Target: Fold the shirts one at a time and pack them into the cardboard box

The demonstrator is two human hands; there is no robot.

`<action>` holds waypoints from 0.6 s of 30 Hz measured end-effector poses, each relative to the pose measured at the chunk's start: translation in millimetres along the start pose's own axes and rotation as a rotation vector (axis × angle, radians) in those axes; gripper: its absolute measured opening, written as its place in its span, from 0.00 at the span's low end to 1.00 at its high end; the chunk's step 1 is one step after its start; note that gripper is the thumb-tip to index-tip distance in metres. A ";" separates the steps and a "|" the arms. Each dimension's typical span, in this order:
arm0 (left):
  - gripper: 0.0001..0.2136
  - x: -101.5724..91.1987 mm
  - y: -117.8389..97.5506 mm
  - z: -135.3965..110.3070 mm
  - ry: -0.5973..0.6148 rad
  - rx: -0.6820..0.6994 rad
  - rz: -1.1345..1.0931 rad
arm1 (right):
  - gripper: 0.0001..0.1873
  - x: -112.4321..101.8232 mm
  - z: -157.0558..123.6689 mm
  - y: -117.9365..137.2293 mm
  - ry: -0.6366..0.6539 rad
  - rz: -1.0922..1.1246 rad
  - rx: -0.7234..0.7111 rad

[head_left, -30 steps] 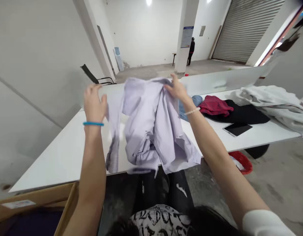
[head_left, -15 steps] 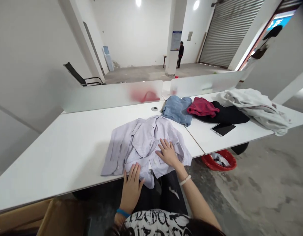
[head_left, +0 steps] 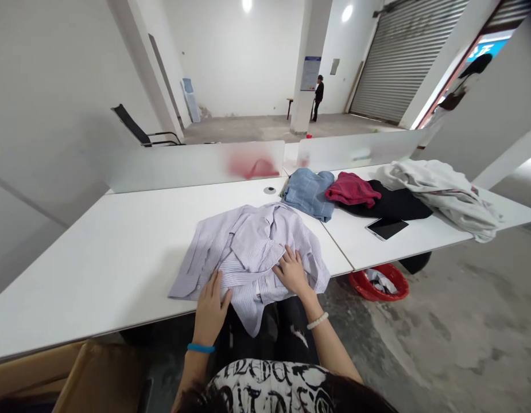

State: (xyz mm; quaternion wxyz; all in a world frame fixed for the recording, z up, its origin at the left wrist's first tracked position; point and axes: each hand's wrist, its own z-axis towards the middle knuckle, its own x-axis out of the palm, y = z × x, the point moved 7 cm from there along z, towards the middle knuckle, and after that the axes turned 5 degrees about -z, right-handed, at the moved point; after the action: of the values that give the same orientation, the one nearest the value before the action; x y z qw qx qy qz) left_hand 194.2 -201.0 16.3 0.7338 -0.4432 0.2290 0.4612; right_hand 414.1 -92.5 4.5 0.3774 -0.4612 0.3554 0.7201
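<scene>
A pale lilac striped shirt (head_left: pixel 248 246) lies crumpled on the white table (head_left: pixel 119 252) near its front edge, part of it hanging over the edge. My left hand (head_left: pixel 211 307) rests flat on the shirt's lower left, fingers stretched out, a blue band on the wrist. My right hand (head_left: pixel 293 272) lies flat on the shirt's lower right, fingers spread, a white bead bracelet on the wrist.
On the table to the right lie a blue denim garment (head_left: pixel 310 192), a red garment (head_left: pixel 351 189), a black garment (head_left: pixel 398 203), a tablet (head_left: pixel 386 228) and a white garment (head_left: pixel 441 192). A red basket (head_left: pixel 379 281) stands under the table. A cardboard box (head_left: pixel 76 373) is at lower left. A person stands far back.
One second ago both hands held the shirt up in the air. It has since come down onto the table, and both hands now press flat on it; the left hand has slid slightly left.
</scene>
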 end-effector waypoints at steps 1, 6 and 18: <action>0.24 1.5 1.3 -1.2 0.006 0.010 0.007 | 0.20 0.4 -0.3 -0.1 -0.001 0.008 0.001; 0.20 4.8 8.5 -0.8 0.015 -0.022 0.020 | 0.36 -14.5 -3.2 -2.6 -0.129 0.095 0.073; 0.17 -44.8 -8.8 34.1 -0.177 -0.238 -0.375 | 0.12 -80.3 10.5 47.6 -0.089 0.153 -0.262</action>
State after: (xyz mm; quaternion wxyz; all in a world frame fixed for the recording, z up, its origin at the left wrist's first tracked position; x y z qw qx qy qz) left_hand 178.4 -194.4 70.6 0.7665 -0.5189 0.0215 0.3777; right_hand 391.8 -122.8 90.6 0.2732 -0.4457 0.2755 0.8067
